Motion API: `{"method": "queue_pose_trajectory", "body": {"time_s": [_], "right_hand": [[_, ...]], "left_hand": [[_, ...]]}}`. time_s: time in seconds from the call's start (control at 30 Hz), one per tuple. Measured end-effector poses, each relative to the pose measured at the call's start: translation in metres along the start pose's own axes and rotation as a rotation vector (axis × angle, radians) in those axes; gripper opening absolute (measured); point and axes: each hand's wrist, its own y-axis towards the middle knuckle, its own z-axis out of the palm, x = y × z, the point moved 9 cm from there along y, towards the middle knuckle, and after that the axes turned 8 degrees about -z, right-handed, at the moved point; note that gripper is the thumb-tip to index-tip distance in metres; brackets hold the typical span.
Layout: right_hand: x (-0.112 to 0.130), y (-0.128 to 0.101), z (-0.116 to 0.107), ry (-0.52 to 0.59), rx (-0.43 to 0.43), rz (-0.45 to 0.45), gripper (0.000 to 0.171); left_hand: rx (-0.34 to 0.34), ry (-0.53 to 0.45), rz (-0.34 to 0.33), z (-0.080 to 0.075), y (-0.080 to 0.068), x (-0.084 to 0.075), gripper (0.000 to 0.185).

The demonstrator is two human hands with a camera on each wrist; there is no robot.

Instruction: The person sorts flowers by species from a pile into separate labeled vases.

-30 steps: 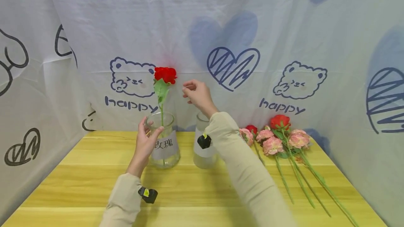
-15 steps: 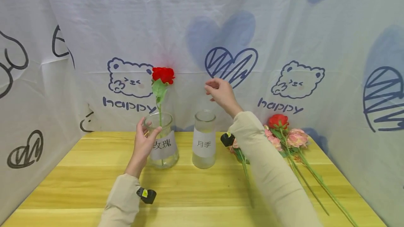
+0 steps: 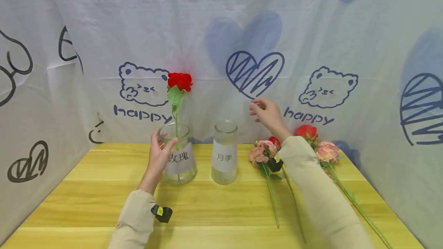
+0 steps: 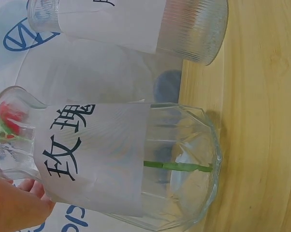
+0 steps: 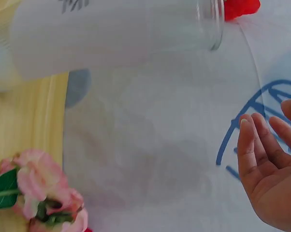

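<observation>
My left hand [image 3: 160, 152] grips the neck of a wide glass vase [image 3: 179, 156] with a paper label, fingers curled round its rim. A red rose [image 3: 180, 81] stands upright in that vase; its green stem [image 4: 179, 166] shows through the glass in the left wrist view, where the vase [image 4: 116, 159] fills the frame. My right hand [image 3: 265, 112] is raised in the air, empty, fingers loosely bent, above the flowers lying on the table [image 3: 207, 210]. In the right wrist view the hand [image 5: 269, 169] holds nothing. A second, narrower labelled vase [image 3: 225, 153] stands empty between the two hands.
Several pink flowers [image 3: 264, 151] and a red one [image 3: 306, 131] lie with long stems on the right of the table. A printed white cloth [image 3: 221, 30] closes off the back and both sides. The pink flowers [image 5: 44, 188] also show in the right wrist view.
My right hand has swung from beside the rose to the right and slightly down, now above the lying flowers. The left hand has stayed on the vase.
</observation>
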Motion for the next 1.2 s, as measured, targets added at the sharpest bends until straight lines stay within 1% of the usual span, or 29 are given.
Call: {"method": "queue_pose_trajectory", "body": {"time_s": [0.3,0.4,0.53,0.7,0.77,0.9,1.03,1.13,1.2], "right_hand": [[-0.030,-0.026,-0.016,-0.024,0.018,0.067,0.032],[-0.038,-0.036,-0.022,-0.025,0.021,0.076,0.032],[-0.050,-0.049,-0.030,-0.069,0.016,0.065,0.031],[-0.069,-0.067,-0.037,-0.122,0.014,0.091,0.030],[-0.078,-0.074,-0.039,-0.119,0.013,0.115,0.030],[-0.097,-0.088,-0.043,-0.111,0.026,0.133,0.030],[-0.114,-0.101,-0.045,-0.070,0.053,0.156,0.030],[-0.123,-0.110,-0.048,-0.092,0.062,0.153,0.029],[-0.128,-0.114,-0.051,-0.132,0.068,0.136,0.028]], "left_hand": [[-0.008,-0.020,0.011,0.001,0.001,0.000,0.078],[-0.009,-0.022,0.015,0.001,0.000,-0.001,0.078],[-0.010,-0.027,0.015,0.001,0.001,-0.001,0.079],[-0.006,-0.026,0.011,0.000,0.001,0.000,0.079],[-0.004,-0.024,0.010,0.000,0.001,0.001,0.079],[0.003,-0.027,0.010,0.000,0.000,0.000,0.079],[0.005,-0.033,0.009,-0.001,0.001,0.000,0.079],[0.003,-0.036,0.010,0.000,0.001,0.000,0.079],[0.002,-0.035,0.010,0.000,0.001,0.000,0.079]]}}
